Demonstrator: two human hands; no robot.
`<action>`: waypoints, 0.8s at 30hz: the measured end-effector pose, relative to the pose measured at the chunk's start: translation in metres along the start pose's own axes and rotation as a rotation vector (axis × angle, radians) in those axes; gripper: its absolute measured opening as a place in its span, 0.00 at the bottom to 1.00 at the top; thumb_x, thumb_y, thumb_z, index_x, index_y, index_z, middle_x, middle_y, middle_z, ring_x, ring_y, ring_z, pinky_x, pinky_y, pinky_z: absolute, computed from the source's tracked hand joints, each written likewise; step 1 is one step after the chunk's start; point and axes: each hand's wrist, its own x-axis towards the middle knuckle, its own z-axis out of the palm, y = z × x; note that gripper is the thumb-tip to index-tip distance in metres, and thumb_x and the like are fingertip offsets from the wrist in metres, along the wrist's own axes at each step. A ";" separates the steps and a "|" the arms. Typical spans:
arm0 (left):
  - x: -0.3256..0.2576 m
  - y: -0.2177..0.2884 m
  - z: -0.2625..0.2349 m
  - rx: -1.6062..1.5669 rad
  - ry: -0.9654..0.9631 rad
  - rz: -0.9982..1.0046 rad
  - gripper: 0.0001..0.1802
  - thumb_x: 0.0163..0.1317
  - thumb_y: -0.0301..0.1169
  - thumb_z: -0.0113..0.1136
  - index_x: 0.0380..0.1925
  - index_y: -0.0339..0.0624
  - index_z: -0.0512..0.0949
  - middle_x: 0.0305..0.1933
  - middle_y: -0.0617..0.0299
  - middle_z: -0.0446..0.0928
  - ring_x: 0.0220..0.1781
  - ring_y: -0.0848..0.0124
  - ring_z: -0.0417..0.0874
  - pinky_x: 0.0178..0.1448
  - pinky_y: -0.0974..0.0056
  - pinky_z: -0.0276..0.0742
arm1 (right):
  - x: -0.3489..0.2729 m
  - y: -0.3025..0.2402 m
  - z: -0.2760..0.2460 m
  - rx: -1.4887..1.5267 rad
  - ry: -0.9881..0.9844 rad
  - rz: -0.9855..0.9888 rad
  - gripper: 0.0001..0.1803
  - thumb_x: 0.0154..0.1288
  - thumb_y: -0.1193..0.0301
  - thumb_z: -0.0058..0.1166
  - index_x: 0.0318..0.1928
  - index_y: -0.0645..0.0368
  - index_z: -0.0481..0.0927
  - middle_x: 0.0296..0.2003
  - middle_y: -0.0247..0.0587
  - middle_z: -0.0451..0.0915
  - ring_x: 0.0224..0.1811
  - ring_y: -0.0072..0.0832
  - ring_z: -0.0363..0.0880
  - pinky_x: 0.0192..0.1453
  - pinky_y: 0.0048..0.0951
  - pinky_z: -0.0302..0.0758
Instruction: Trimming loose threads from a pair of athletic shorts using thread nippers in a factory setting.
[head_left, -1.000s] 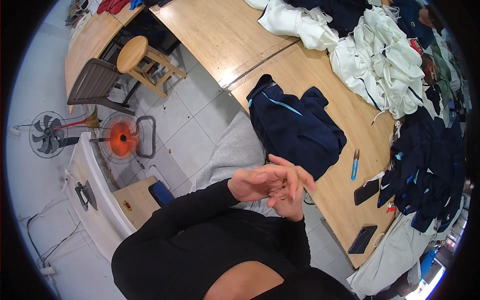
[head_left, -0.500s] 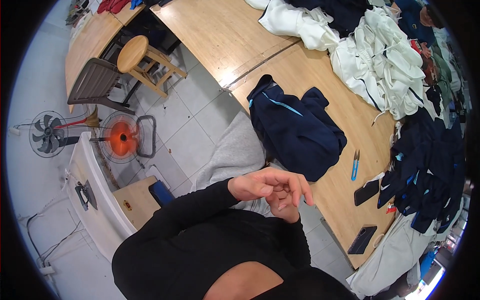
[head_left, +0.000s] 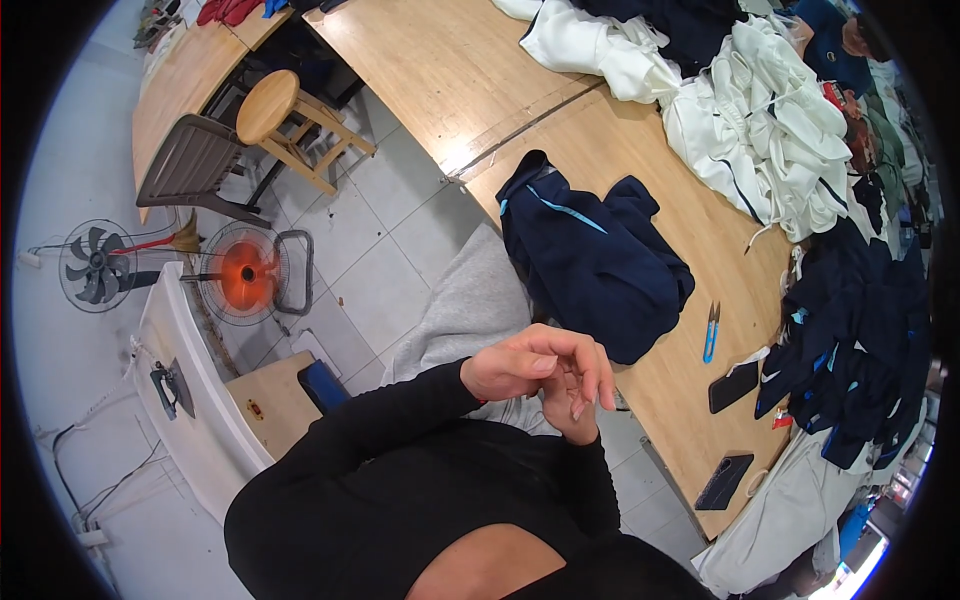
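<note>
My left hand (head_left: 528, 364) and my right hand (head_left: 572, 408) meet in front of my body, above my lap. Loosely bent, the left fingers arch over the right hand with the thumb out; nothing shows in them. The right fingers are partly hidden behind the left ones and look slack, with no object visible. Just beyond both hands, a folded navy garment (head_left: 600, 265) with a light blue stripe lies at the table edge. Grey cloth (head_left: 465, 300) hangs beside it, over my lap. Blue-handled thread snips (head_left: 711, 332) rest on the wooden table (head_left: 690, 400) to the right.
Two dark phones (head_left: 734, 387) (head_left: 724, 481) lie on the table's right part. White garments (head_left: 755, 130) are heaped at the far right, navy ones (head_left: 850, 330) nearer. At left are a wooden stool (head_left: 268, 108), an orange fan (head_left: 245, 275) and an iron (head_left: 172, 388) on a board.
My left fingers have drawn in slightly and curl more over the right hand. The garments, snips and phones stay where they were.
</note>
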 end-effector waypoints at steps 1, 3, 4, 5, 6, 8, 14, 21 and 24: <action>-0.001 0.000 0.000 -0.001 0.016 -0.001 0.38 0.75 0.65 0.58 0.47 0.33 0.84 0.58 0.42 0.84 0.53 0.62 0.86 0.57 0.61 0.81 | 0.000 0.003 0.001 -0.010 0.020 0.000 0.15 0.88 0.66 0.56 0.61 0.64 0.86 0.60 0.46 0.86 0.62 0.36 0.86 0.66 0.36 0.81; -0.002 0.001 0.000 0.000 0.033 -0.001 0.39 0.76 0.66 0.57 0.47 0.34 0.84 0.58 0.42 0.84 0.52 0.63 0.86 0.53 0.62 0.83 | 0.001 0.009 -0.002 -0.020 0.038 -0.001 0.13 0.87 0.67 0.58 0.57 0.63 0.89 0.62 0.45 0.85 0.63 0.36 0.85 0.68 0.37 0.81; -0.002 0.004 0.000 0.020 0.038 0.008 0.41 0.77 0.68 0.54 0.48 0.32 0.84 0.59 0.39 0.84 0.45 0.62 0.86 0.47 0.65 0.82 | 0.004 0.013 -0.004 0.211 -0.099 -0.137 0.11 0.85 0.69 0.59 0.52 0.63 0.91 0.64 0.46 0.84 0.66 0.36 0.84 0.70 0.40 0.80; -0.002 0.005 0.000 0.036 0.038 0.014 0.44 0.79 0.70 0.51 0.49 0.31 0.84 0.60 0.36 0.83 0.38 0.62 0.86 0.41 0.68 0.82 | 0.009 0.010 -0.005 0.440 -0.231 -0.271 0.10 0.83 0.71 0.61 0.47 0.62 0.93 0.67 0.46 0.83 0.68 0.35 0.82 0.72 0.42 0.79; -0.005 0.005 -0.001 0.034 0.035 0.011 0.44 0.79 0.70 0.51 0.49 0.31 0.84 0.60 0.36 0.83 0.38 0.62 0.86 0.41 0.68 0.82 | 0.011 0.006 -0.004 0.438 -0.227 -0.271 0.10 0.83 0.71 0.61 0.47 0.62 0.93 0.67 0.46 0.83 0.68 0.35 0.82 0.72 0.42 0.79; -0.013 0.004 -0.001 -0.111 0.056 -0.054 0.50 0.80 0.73 0.44 0.51 0.27 0.82 0.63 0.28 0.81 0.28 0.62 0.87 0.28 0.73 0.77 | 0.012 -0.013 0.001 0.477 -0.272 -0.139 0.10 0.82 0.71 0.62 0.47 0.63 0.94 0.67 0.45 0.83 0.69 0.36 0.82 0.73 0.42 0.78; -0.010 0.006 -0.011 -0.150 -0.081 0.023 0.49 0.83 0.68 0.46 0.55 0.17 0.75 0.62 0.19 0.81 0.37 0.55 0.97 0.13 0.76 0.68 | 0.026 -0.051 0.009 0.520 -0.378 0.155 0.12 0.81 0.68 0.64 0.49 0.64 0.95 0.64 0.41 0.87 0.71 0.35 0.81 0.75 0.41 0.77; -0.008 0.025 -0.001 -0.038 -0.008 -0.176 0.54 0.78 0.77 0.40 0.54 0.25 0.77 0.58 0.24 0.85 0.17 0.69 0.84 0.20 0.77 0.67 | 0.023 -0.046 -0.004 0.178 -0.480 -0.048 0.16 0.77 0.74 0.66 0.60 0.63 0.89 0.63 0.52 0.88 0.76 0.37 0.80 0.79 0.39 0.76; -0.012 0.018 -0.001 -0.103 -0.022 -0.138 0.52 0.77 0.76 0.48 0.56 0.26 0.78 0.57 0.34 0.86 0.29 0.70 0.88 0.34 0.71 0.77 | 0.030 -0.086 0.022 0.372 -0.102 0.220 0.16 0.76 0.70 0.67 0.59 0.62 0.88 0.72 0.55 0.81 0.78 0.38 0.78 0.81 0.38 0.74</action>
